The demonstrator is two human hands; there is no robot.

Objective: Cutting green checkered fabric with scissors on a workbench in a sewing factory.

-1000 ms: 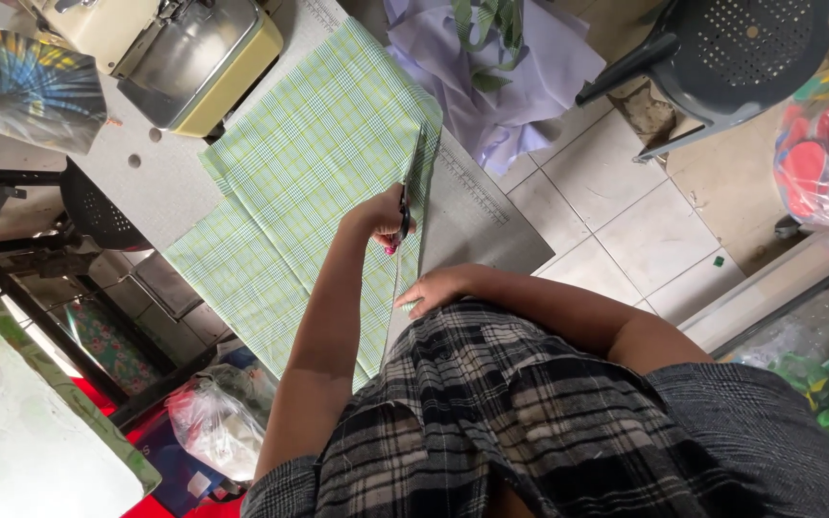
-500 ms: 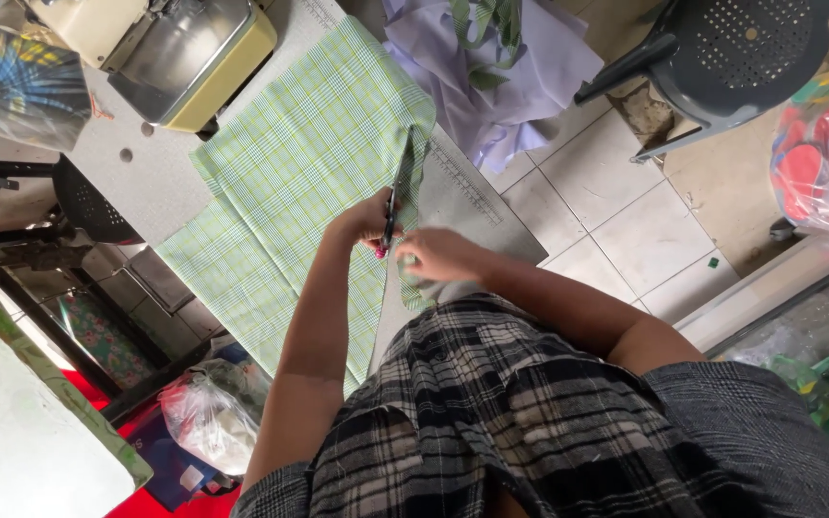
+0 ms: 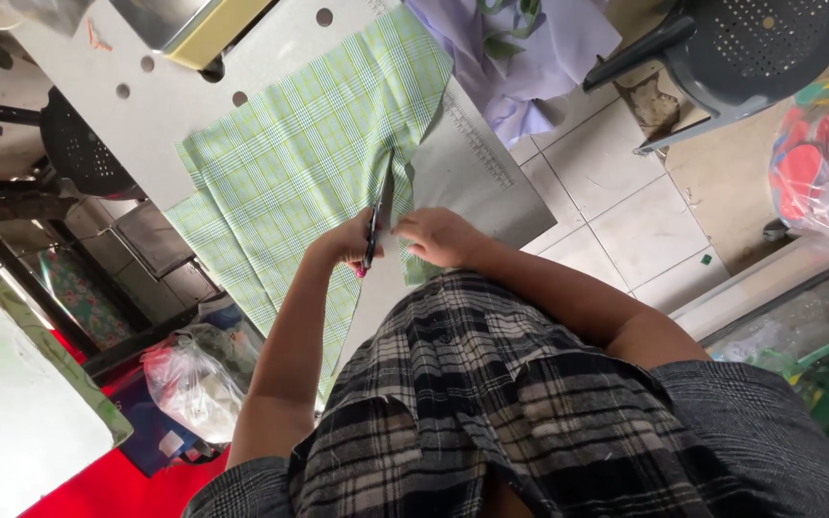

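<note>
Both hands have drawn back along the green checked fabric (image 3: pixel 299 163) toward the body since a second ago. On the grey worktable (image 3: pixel 491 187), the left hand (image 3: pixel 347 242) grasps scissors (image 3: pixel 376 216) cutting the cloth, and beside it the right hand (image 3: pixel 443 235) presses flat, fingers loose, on the fabric's cut edge.

A pale tiled floor (image 3: pixel 616 216) is seen at three o'clock, a dark perforated plastic chair (image 3: pixel 741 53) at one, and a red floor covering (image 3: pixel 117 484) at seven.
</note>
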